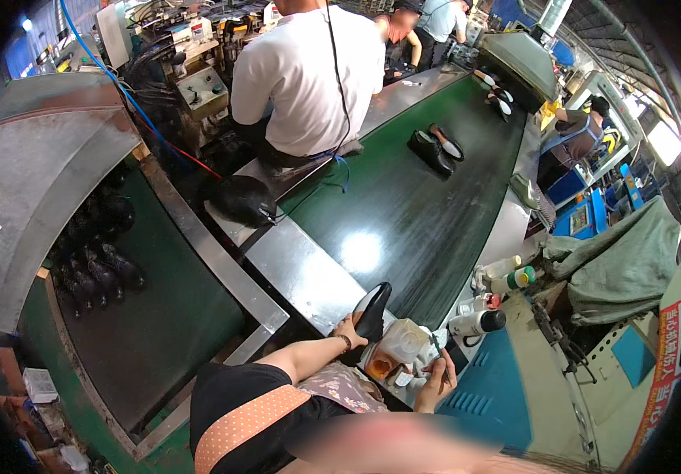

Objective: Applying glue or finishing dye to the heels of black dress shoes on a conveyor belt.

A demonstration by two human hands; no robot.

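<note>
My left hand (347, 329) grips a black shoe (372, 316) by its near end. The shoe is tilted, its pale sole side facing left, beside the near end of the conveyor. My right hand (436, 384) is closed around a slim dark stick (437, 344), whose tip I cannot make out; it looks like a brush handle. Between my hands stands a cut translucent plastic jug (404, 341). An orange-brown patch (380, 365) shows at its near side, along with small white items partly hidden by my right hand.
The green conveyor belt (403, 213) carries a pair of shoes (433, 152) and more shoes farther off. Bottles (476, 322) line its right edge. Another belt (174, 300) with black shoes lies left under a metal hood (48, 189). A person in white (305, 75) sits ahead.
</note>
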